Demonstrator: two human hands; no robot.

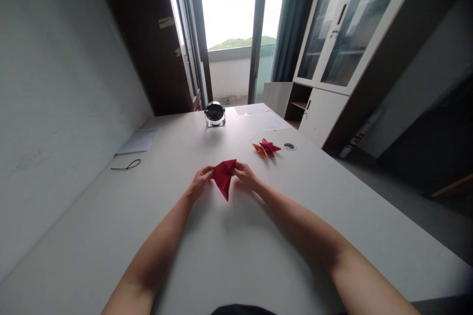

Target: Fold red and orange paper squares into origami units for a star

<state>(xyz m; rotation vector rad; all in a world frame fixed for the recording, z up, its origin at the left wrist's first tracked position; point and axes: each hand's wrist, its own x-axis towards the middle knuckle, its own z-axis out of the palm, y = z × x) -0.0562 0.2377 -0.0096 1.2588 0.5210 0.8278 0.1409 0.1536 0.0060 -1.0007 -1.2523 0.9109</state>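
Note:
A piece of folded red paper [223, 177] is held between my two hands, just over the white table [258, 256]. It has a pointed lower end and creases across its face. My left hand [201, 179] pinches its left corner. At the upper right corner, my right hand [243, 174] grips the paper, with some fingers hidden behind it. Beyond my right hand, a small cluster of folded red and orange paper pieces [266, 148] lies on the table.
A round dark device on a metal stand [215, 113] stands toward the far edge. White sheets [138, 141] and a thin black cord [127, 165] lie at left; more papers [271, 121] lie at the back right, near a round cable hole [289, 146]. A wall borders the left side.

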